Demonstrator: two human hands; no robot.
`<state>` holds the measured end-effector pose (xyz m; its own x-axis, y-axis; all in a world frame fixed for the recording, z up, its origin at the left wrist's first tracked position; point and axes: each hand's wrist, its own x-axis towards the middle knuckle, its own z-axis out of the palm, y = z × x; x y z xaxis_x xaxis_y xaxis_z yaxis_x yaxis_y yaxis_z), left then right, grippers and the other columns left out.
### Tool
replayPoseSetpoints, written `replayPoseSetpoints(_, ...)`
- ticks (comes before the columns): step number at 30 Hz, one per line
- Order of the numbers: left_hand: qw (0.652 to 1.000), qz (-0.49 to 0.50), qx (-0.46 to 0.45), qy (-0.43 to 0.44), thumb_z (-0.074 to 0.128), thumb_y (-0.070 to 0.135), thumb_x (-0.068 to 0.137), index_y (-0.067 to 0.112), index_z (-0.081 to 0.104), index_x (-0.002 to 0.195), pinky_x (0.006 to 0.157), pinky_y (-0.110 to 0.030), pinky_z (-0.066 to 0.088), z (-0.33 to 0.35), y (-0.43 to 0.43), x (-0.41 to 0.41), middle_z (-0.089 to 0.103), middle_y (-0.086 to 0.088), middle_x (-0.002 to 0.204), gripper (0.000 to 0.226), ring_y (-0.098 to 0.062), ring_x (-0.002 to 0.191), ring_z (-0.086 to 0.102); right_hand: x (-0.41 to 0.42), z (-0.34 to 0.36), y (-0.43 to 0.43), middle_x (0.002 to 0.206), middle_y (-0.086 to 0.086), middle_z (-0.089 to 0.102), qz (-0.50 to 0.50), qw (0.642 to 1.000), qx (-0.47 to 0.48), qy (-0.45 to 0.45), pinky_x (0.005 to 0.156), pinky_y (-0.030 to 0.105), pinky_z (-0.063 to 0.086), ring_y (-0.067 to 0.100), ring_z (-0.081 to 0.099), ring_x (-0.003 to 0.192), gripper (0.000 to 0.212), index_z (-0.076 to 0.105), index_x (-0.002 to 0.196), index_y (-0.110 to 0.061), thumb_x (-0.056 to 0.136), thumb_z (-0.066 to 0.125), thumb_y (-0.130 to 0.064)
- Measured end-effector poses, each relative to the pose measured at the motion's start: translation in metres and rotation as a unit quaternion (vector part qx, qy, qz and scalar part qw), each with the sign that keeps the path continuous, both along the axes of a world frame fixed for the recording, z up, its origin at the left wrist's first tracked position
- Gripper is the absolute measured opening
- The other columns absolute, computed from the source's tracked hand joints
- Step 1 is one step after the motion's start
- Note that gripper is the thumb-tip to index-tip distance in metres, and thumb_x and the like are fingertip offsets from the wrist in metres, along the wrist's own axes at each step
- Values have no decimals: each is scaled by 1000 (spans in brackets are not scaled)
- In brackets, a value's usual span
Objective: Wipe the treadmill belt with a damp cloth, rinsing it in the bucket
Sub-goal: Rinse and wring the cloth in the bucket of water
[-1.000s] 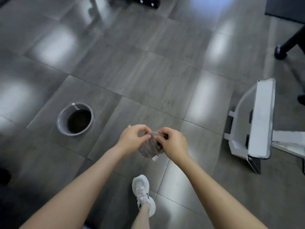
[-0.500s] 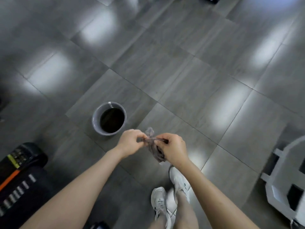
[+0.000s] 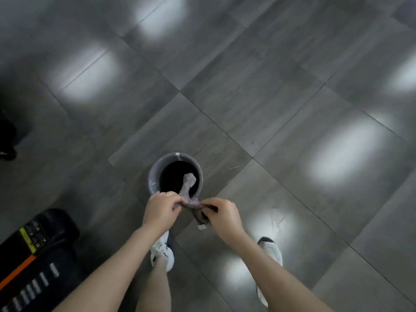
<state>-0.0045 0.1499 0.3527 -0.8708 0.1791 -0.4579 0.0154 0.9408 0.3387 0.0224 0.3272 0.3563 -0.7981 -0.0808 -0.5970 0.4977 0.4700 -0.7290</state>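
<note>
A grey cloth [image 3: 188, 188] is twisted into a rope between both hands, and one end sticks out over the bucket's dark opening. My left hand [image 3: 160, 208] grips the cloth's left part. My right hand [image 3: 222, 216] pinches its right part, where a white tag hangs below. The round grey bucket [image 3: 152, 176] stands on the floor just beyond my hands, its inside dark. A black treadmill end [image 3: 29, 255] with an orange stripe and a yellow label lies at the lower left.
Glossy grey floor tiles [image 3: 247, 97] with bright light reflections spread all around. My two white shoes [image 3: 162, 253] stand below my hands, just short of the bucket. A dark object [image 3: 6, 140] sits at the left edge.
The view has swung left and closer, so the bucket now sits right under my hands. The white frame at the right has left the view. The cloth is now stretched out and twisted.
</note>
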Motion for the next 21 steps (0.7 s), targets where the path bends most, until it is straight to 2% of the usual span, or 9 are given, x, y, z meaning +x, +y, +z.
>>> replayPoseSetpoints(3,999,39,18,-15,63,9,82,18,75,95,83,-36,44,-34,-44,-30,70,2,99,19,-24,95,61,-29,-34,-49,100,-2,73,-29,999,8,-18,77,15,41,12,63,96,26,74,103,-19,86,58,-7)
replayPoseSetpoints(5,997,60,38,-34,62,10,84,19,74,97,84,-34,45,-59,-72,-45,69,2,100,20,-22,98,59,-43,-56,-79,99,-1,73,-64,997,7,-34,83,23,48,15,64,95,24,74,102,-17,87,59,-7)
replayPoseSetpoints(7,996,31,61,-61,62,14,87,19,73,102,85,-32,44,-86,-98,-63,67,2,104,20,-21,102,58,-56,-82,-106,99,1,73,-112,993,15,-44,86,34,51,17,65,95,24,73,102,-17,88,58,-6)
replayPoseSetpoints(9,995,-6,51,-82,60,21,89,20,69,113,91,-29,41,-111,-121,-75,65,3,115,25,-19,110,54,-64,-108,-132,104,2,71,-137,987,41,-70,86,32,50,19,64,99,25,71,107,-17,90,56,-7)
replayPoseSetpoints(12,993,3,42,-108,56,23,92,23,60,128,98,-28,36,-138,-146,-85,55,3,132,36,-19,121,47,-70,-141,-160,112,3,68,-146,977,99,-116,77,27,45,22,61,103,31,63,120,-24,93,51,-15)
replayPoseSetpoints(14,990,40,32,-129,54,20,92,20,60,126,93,-28,38,-152,-160,-91,55,0,131,34,-21,117,50,-74,-157,-172,114,3,67,-124,972,132,-150,76,28,44,24,60,104,35,60,123,-25,92,48,-14)
replayPoseSetpoints(18,974,138,24,-177,53,17,92,21,62,118,78,-28,39,-171,-165,-100,60,-5,119,28,-22,104,56,-74,-170,-177,120,-1,64,-100,970,136,-177,82,28,45,21,60,108,39,57,127,-25,91,45,-13)
replayPoseSetpoints(21,957,210,39,-198,53,18,92,21,58,125,82,-30,42,-201,-163,-114,61,-7,122,33,-25,109,57,-81,-192,-178,120,-3,64,-114,970,140,-163,81,26,44,19,60,108,35,55,127,-25,94,48,-19)
